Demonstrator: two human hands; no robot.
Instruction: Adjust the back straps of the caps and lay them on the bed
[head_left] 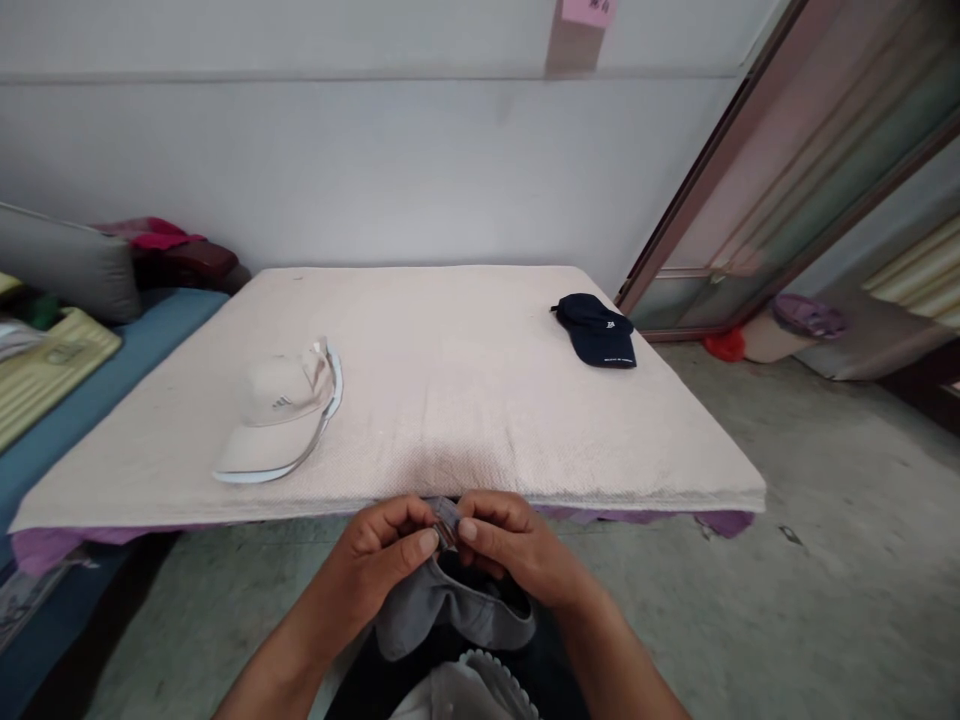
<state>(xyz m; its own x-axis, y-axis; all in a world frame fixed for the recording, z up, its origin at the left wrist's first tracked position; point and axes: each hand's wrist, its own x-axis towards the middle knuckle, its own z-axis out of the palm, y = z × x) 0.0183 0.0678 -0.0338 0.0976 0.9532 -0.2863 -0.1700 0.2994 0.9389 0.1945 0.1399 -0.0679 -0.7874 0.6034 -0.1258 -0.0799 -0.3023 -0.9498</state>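
Close to my body, below the table's front edge, a grey cap (420, 610) is held between both hands with its dark inside partly showing. My left hand (382, 550) pinches one end of its strap, near a small buckle (446, 533). On the other side, my right hand (510, 545) has thumb and fingers closed on the cap's strap and band. Farther off, a cream cap with a pale brim edge (281, 415) lies on the left of the covered table. A navy cap (596, 330) rests at the back right.
A pale quilted cover (450, 380) lies over the table, purple cloth (720, 522) showing beneath its edge. On the left is a blue bench (165, 315) with a grey cushion (67, 265). A wall stands behind; a sliding door (720, 200) is at right.
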